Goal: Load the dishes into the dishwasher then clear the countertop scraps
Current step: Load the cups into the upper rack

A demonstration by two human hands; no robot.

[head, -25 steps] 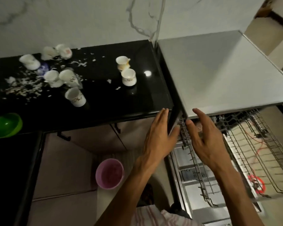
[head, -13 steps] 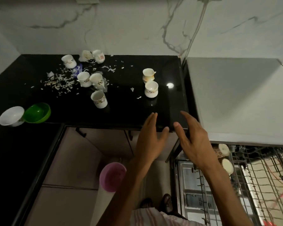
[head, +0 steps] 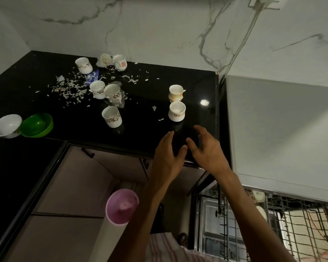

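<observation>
Dishwasher rack [head: 299,224] cut off at right edge, cups inside half hidden.

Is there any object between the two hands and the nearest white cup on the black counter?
Nothing visible does. The left hand and right hand hover open over the bare front part of the black counter, and the nearest cup stands just beyond their fingertips. Only small scraps lie to its left.

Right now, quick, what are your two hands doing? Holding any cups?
Left hand: open, holding nothing.
Right hand: open, fingers loosely curved, holding nothing.
</observation>
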